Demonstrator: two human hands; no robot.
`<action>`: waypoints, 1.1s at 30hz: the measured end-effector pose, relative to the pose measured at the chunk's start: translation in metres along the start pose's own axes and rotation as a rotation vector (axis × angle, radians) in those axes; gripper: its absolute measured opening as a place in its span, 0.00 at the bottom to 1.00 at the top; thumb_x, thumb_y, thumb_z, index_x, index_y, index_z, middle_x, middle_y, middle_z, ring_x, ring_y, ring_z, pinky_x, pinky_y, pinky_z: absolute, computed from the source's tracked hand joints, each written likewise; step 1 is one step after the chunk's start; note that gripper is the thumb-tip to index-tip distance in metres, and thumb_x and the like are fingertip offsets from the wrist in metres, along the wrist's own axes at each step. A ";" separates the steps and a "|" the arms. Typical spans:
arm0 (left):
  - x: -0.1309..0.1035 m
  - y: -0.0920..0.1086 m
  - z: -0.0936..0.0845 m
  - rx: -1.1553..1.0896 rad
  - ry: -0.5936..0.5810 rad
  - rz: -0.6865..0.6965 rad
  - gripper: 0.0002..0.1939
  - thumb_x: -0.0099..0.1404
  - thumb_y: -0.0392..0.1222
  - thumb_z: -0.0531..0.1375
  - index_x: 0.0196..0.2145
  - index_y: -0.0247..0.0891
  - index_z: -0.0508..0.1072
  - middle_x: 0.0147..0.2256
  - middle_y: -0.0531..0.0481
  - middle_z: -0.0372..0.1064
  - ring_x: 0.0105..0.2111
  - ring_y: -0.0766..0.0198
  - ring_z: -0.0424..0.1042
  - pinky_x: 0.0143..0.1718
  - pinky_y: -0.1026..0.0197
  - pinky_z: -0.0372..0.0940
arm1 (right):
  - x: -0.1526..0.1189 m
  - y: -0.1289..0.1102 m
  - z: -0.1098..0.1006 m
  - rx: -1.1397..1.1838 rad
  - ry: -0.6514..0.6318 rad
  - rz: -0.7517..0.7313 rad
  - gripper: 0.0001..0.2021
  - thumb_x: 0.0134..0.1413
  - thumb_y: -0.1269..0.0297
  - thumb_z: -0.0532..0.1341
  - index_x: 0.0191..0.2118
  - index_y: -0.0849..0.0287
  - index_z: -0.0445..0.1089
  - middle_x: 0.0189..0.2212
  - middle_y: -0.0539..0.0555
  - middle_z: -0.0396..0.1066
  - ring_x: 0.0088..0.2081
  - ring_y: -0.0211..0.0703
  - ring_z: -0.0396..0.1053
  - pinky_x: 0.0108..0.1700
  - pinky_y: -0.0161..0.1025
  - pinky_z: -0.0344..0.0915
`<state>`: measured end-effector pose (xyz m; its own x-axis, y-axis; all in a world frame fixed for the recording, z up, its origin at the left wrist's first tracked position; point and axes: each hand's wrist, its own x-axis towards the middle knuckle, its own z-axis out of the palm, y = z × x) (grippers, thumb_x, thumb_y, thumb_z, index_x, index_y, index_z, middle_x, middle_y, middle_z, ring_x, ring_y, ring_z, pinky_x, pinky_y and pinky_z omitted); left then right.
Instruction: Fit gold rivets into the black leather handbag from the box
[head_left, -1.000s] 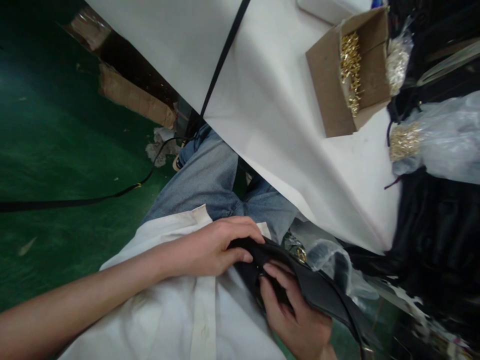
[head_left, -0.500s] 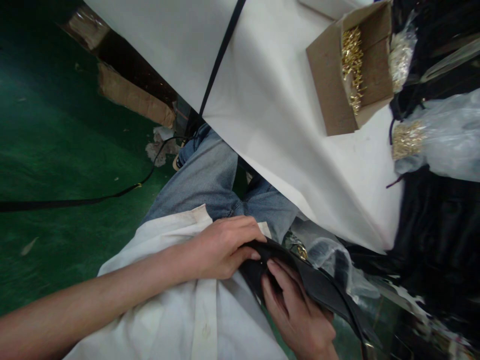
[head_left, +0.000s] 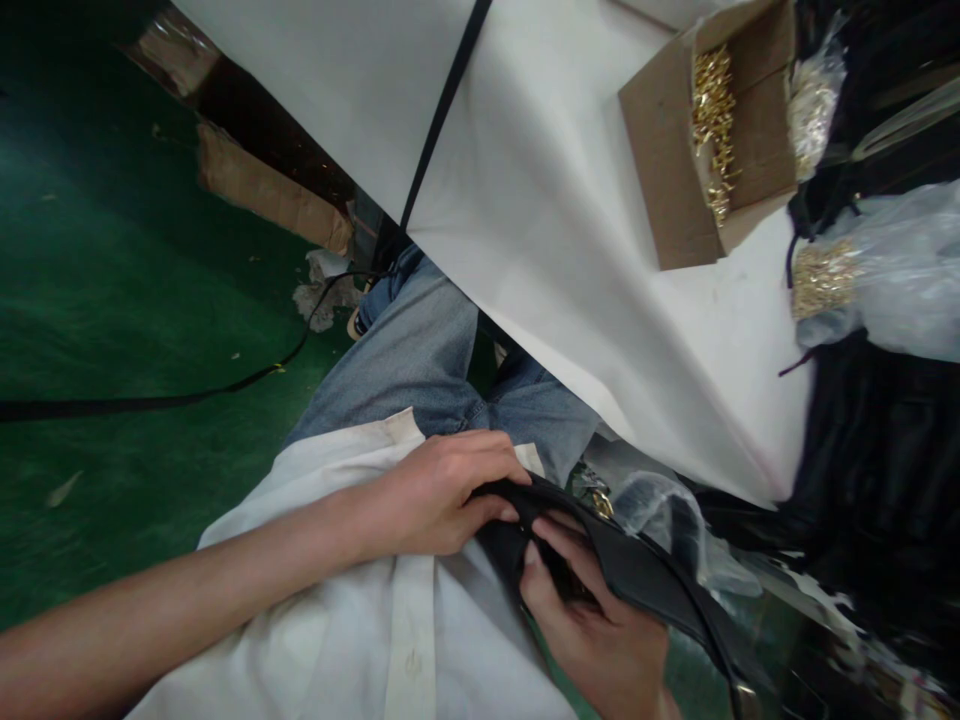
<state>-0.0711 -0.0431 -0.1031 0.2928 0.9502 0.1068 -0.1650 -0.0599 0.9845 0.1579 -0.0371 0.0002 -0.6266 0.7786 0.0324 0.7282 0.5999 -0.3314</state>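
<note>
A black leather-like bag [head_left: 660,585] with a thin strap and a metal buckle [head_left: 744,690] lies across my lap, in front of the white shirt. My left hand [head_left: 461,492] grips its upper left edge, fingers over the top and thumb on the near side. Just to the right, my right hand [head_left: 592,625] works at the bag's fold. Its fingers reach partly under the black panel, and the thumb faces them from the near side. Whatever small thing may be between those fingertips is hidden.
A white-covered table [head_left: 540,200] carries an open cardboard box [head_left: 667,170] of small gold metal pieces. Plastic bags of gold parts [head_left: 825,280] lie beside it. A black strap [head_left: 442,120] crosses the table. Black material [head_left: 885,450] hangs at right; cardboard [head_left: 262,190] lies on the green floor.
My right thumb and fingers have spread slightly apart at the fold, and the hand has turned a little. My left hand keeps its grip. The view has shifted slightly.
</note>
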 end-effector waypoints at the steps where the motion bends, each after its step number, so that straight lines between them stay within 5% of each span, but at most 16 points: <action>1: -0.001 -0.001 0.000 -0.003 -0.008 0.004 0.10 0.75 0.32 0.64 0.52 0.38 0.78 0.46 0.44 0.77 0.48 0.56 0.77 0.48 0.57 0.71 | 0.000 -0.001 0.000 0.035 -0.007 0.040 0.10 0.65 0.66 0.69 0.51 0.52 0.83 0.44 0.53 0.88 0.42 0.50 0.87 0.51 0.44 0.85; 8: -0.014 0.006 -0.001 0.081 0.092 -0.003 0.20 0.71 0.30 0.64 0.59 0.39 0.73 0.56 0.40 0.73 0.56 0.52 0.73 0.57 0.51 0.72 | 0.005 -0.008 -0.003 0.191 -0.014 0.276 0.10 0.63 0.66 0.71 0.47 0.49 0.88 0.43 0.52 0.88 0.41 0.50 0.87 0.49 0.44 0.86; 13: -0.034 0.011 0.003 0.141 0.099 0.026 0.11 0.77 0.32 0.60 0.54 0.38 0.76 0.50 0.40 0.74 0.50 0.55 0.75 0.50 0.55 0.73 | 0.007 -0.005 -0.008 0.233 -0.045 0.288 0.10 0.63 0.64 0.72 0.47 0.48 0.88 0.43 0.52 0.88 0.41 0.49 0.87 0.48 0.43 0.86; 18: -0.028 0.004 0.008 0.157 0.180 0.063 0.09 0.81 0.33 0.58 0.50 0.36 0.78 0.48 0.41 0.78 0.47 0.58 0.78 0.48 0.58 0.73 | 0.008 -0.003 -0.010 0.220 -0.061 0.257 0.09 0.64 0.62 0.72 0.48 0.48 0.88 0.45 0.54 0.88 0.43 0.51 0.87 0.46 0.43 0.87; 24: -0.020 0.007 0.001 0.229 0.041 0.097 0.07 0.79 0.34 0.60 0.47 0.35 0.80 0.48 0.42 0.76 0.48 0.56 0.76 0.46 0.56 0.71 | 0.008 -0.001 -0.010 0.155 -0.057 0.105 0.13 0.65 0.68 0.71 0.54 0.51 0.86 0.48 0.54 0.87 0.45 0.49 0.87 0.53 0.42 0.85; 28: -0.029 0.011 -0.004 0.291 -0.070 0.079 0.11 0.76 0.37 0.64 0.54 0.36 0.78 0.51 0.41 0.74 0.51 0.51 0.73 0.50 0.50 0.68 | 0.006 0.000 -0.011 0.158 -0.083 0.124 0.13 0.67 0.67 0.71 0.55 0.51 0.85 0.48 0.54 0.87 0.45 0.49 0.88 0.53 0.43 0.85; 33: -0.031 0.009 0.004 0.426 -0.035 0.077 0.09 0.79 0.39 0.63 0.54 0.36 0.75 0.52 0.42 0.74 0.50 0.53 0.73 0.48 0.52 0.67 | 0.011 -0.001 -0.016 0.119 -0.108 0.105 0.11 0.68 0.65 0.69 0.52 0.53 0.86 0.48 0.55 0.87 0.46 0.50 0.87 0.53 0.42 0.85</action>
<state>-0.0779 -0.0748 -0.0966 0.3279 0.9275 0.1796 0.2141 -0.2581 0.9421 0.1544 -0.0261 0.0162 -0.5796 0.8078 -0.1077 0.7575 0.4853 -0.4366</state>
